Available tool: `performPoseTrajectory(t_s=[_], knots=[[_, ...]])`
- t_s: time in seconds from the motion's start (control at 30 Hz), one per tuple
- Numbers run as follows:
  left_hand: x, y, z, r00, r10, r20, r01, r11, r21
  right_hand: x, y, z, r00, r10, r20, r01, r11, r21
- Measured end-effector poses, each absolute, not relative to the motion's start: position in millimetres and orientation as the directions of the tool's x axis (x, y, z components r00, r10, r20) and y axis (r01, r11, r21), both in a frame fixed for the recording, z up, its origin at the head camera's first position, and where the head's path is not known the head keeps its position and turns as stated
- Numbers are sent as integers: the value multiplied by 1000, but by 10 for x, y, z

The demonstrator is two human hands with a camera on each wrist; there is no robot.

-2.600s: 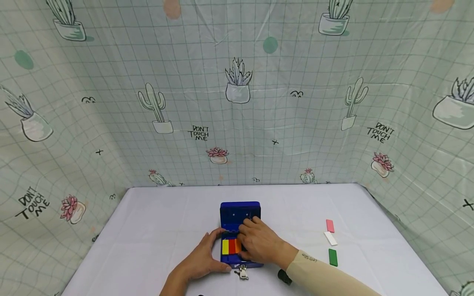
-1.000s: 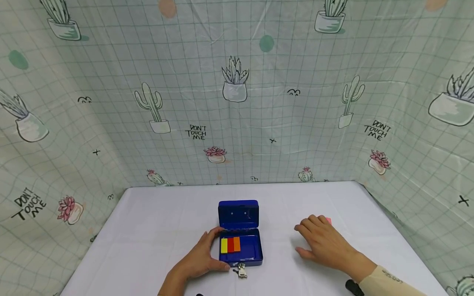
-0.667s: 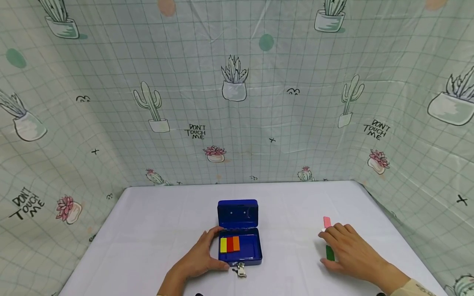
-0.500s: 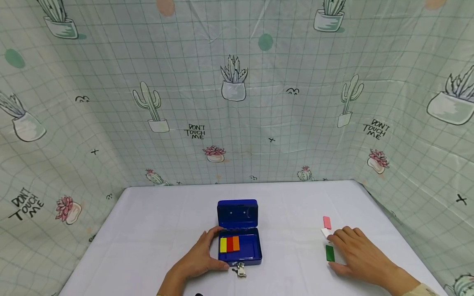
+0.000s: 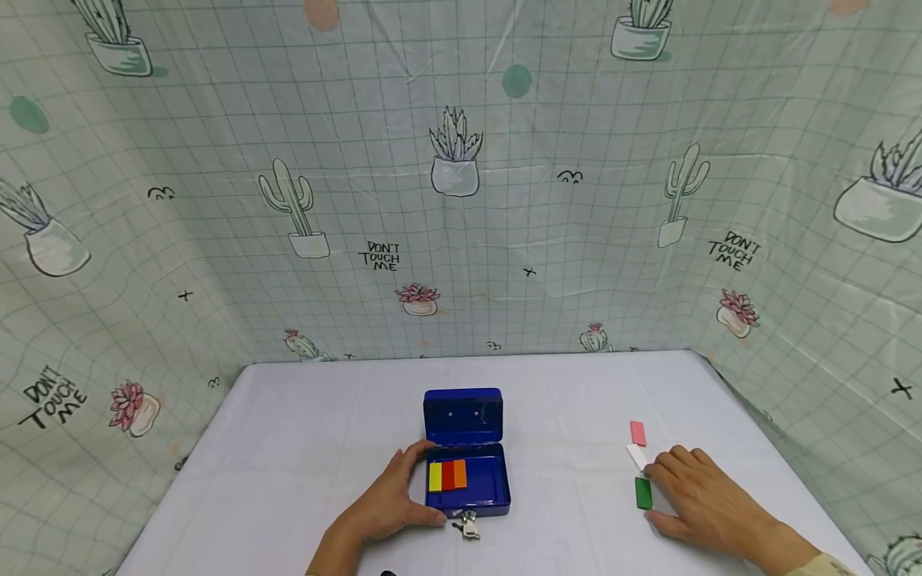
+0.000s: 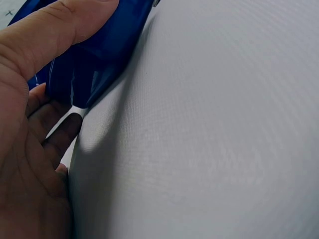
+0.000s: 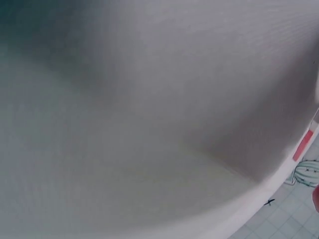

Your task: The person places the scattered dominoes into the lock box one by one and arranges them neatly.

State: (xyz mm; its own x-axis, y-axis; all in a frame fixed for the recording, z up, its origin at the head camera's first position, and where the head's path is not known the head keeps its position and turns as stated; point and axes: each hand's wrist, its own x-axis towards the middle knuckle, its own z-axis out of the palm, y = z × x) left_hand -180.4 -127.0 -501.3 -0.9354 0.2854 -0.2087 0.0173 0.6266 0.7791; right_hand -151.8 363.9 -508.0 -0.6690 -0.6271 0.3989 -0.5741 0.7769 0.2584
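Note:
A blue cash box [image 5: 490,500] stands with its lid [image 5: 463,416] raised. Yellow [image 5: 435,478], red [image 5: 448,476] and orange blocks [image 5: 460,474] lie side by side in its left part. My left hand [image 5: 385,500] grips the box's left side, thumb at the front corner and fingers toward the back; the left wrist view shows the thumb over the blue wall [image 6: 99,64]. My right hand [image 5: 709,500] is around a green block [image 5: 643,494], index fingertip at its far end and thumb at its near end, with a gap between them. Its fingers barely show in the right wrist view.
A white block [image 5: 636,457] lies just beyond the green one, its end by my right fingers. Farther back is a pink block [image 5: 638,434]. A small padlock with a key [image 5: 469,526] hangs at the box front. Patterned cloth [image 5: 461,264] surrounds the white table [image 5: 562,400].
My right hand has left the box and moved right to the green block, lately drawing slightly toward me. The orange block now shows fully in the box. The left hand stays on the box.

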Motion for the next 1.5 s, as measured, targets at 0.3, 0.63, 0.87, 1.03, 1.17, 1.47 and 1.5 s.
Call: performPoseTrajectory(t_s=[0.3,0.63,0.87,1.03,1.17,1.47,1.5], knots=[[-1797,-1292,-5017,-934,301,-194,33,612,790,-1554,3622,-5117,-622,-656,427,-610,748,261],[-1800,-1302,-5013,-933,300,-197,28,608,794,-1638,3504,-5078,-600,-659,453,-625,740,249],[-1806,-1288,-5012,-935,295,-195,28,612,790,-1772,3301,-5040,-589,-670,452,-631,731,261],[-1802,-1276,-5007,-935,293,-198,24,611,792,-1879,3164,-5019,-561,-680,472,-642,717,271],[-1801,-1266,-5005,-935,287,-207,13,611,792,-1947,3077,-4995,-547,-686,480,-654,708,268],[-1797,-1272,-4996,-938,280,-204,9,607,794,-2088,2826,-4925,-501,-710,496,-686,675,273],[-1799,-1273,-4998,-938,279,-205,7,607,795,-2102,2788,-4915,-494,-713,498,-690,670,274]])
